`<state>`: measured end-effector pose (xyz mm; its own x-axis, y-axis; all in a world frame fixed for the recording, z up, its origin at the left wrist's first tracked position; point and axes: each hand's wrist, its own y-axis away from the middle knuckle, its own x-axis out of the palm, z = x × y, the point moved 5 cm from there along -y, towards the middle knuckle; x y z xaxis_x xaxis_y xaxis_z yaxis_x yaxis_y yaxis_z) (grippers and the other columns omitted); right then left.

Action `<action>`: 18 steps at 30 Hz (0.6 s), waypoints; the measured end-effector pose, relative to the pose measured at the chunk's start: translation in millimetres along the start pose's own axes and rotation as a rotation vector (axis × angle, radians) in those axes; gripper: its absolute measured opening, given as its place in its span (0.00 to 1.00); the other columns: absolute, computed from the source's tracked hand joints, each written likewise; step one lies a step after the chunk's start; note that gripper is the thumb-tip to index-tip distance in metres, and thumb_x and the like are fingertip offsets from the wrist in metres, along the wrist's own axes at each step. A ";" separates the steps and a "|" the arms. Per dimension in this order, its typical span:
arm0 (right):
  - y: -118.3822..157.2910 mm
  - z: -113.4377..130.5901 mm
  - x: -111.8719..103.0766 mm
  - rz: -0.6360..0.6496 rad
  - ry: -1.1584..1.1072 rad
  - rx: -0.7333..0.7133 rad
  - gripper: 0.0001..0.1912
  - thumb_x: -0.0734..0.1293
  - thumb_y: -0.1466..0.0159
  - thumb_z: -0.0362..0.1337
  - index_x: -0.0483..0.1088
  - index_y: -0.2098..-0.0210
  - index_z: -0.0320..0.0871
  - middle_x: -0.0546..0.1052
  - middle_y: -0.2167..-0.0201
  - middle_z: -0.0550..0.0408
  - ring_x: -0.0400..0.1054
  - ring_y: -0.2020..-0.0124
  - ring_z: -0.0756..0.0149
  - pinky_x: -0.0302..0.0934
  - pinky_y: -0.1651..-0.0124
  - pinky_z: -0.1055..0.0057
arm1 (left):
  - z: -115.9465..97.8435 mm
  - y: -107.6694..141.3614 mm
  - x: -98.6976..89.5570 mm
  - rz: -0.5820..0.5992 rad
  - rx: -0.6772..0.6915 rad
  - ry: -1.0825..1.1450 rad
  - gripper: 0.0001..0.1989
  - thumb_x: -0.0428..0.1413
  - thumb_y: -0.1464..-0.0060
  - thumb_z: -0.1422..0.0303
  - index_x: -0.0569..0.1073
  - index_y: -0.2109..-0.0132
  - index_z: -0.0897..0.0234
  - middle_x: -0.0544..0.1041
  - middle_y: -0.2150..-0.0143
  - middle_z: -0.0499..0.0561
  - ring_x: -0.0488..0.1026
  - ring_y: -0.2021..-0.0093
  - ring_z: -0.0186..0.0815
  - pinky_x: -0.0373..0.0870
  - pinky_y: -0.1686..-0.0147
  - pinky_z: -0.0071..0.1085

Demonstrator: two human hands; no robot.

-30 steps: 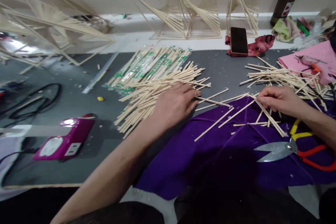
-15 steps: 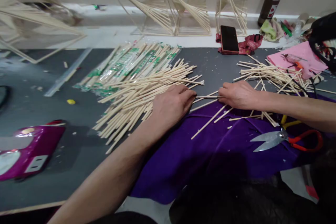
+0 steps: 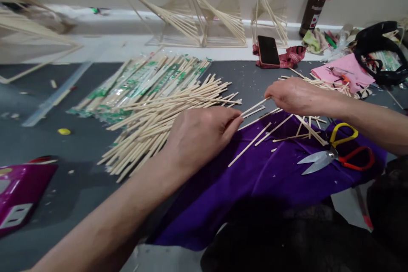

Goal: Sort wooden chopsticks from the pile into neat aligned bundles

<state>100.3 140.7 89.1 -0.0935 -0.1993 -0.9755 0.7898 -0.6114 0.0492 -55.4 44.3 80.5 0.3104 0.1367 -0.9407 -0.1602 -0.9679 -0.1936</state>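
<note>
Magenta plastic covers a packet [image 3: 27, 193] cut off by the left edge of the frame, low down, on the grey table [image 3: 81, 204]. Above it I see a small yellow piece [image 3: 64, 131] and, slanting toward the upper left, a clear strip [image 3: 57, 95]. Pale stick frames [image 3: 35, 32] reach in from the upper left corner, blurred. Next come the wrapped sticks [image 3: 140, 83], in clear and green film, left of centre, with a loose pile of bare sticks [image 3: 162, 119] lying partly over them.

Just beside that pile, near the centre, the person's left hand [image 3: 204, 129] is closed, thumb and fingers pinching one end of a thin stick [image 3: 254, 106]. The stick slants up to the right, and the right hand [image 3: 291, 95] has its other end in a closed fingertip pinch. Below them, a purple cloth [image 3: 255, 178] bears several scattered sticks [image 3: 250, 144].

Stick models [image 3: 223, 23] stand along the wall at the top. Right of centre, a phone [image 3: 268, 51] rests with a red lanyard [image 3: 291, 56]. Scissors [image 3: 332, 153] with one yellow and one red handle lie open on the cloth. Toward the upper right stand a dark bottle [image 3: 314, 10] with a red lid, then a pink sheet [image 3: 357, 72] and a black looped band [image 3: 363, 44].
</note>
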 end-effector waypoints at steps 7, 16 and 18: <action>6.1 -30.7 -0.5 -0.082 0.194 0.067 0.18 0.57 0.37 0.27 0.75 0.54 0.42 0.79 0.59 0.50 0.71 0.60 0.62 0.55 0.63 0.70 | -22.9 -25.7 13.5 -0.074 -0.071 0.163 0.15 0.51 0.41 0.60 0.82 0.61 0.57 0.83 0.66 0.50 0.77 0.66 0.41 0.66 0.65 0.33; -12.2 -50.1 -0.3 -0.217 -0.146 0.130 0.14 0.60 0.40 0.29 0.77 0.63 0.38 0.77 0.71 0.51 0.70 0.66 0.65 0.57 0.63 0.70 | -11.3 -27.2 13.3 -0.194 -0.105 0.183 0.11 0.54 0.43 0.64 0.82 0.63 0.58 0.80 0.74 0.46 0.75 0.73 0.32 0.66 0.73 0.27; -12.4 -70.9 -6.7 -0.308 -0.328 0.191 0.12 0.61 0.41 0.29 0.77 0.67 0.38 0.74 0.75 0.53 0.67 0.71 0.68 0.57 0.66 0.71 | -1.8 -22.8 5.7 -0.253 -0.180 0.311 0.09 0.57 0.44 0.65 0.82 0.65 0.59 0.78 0.77 0.45 0.71 0.77 0.30 0.64 0.77 0.26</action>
<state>134.1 203.9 79.8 -0.5158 -0.1987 -0.8334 0.5727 -0.8034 -0.1629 -48.3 66.7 80.0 0.5904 0.3310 -0.7362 0.1140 -0.9371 -0.3299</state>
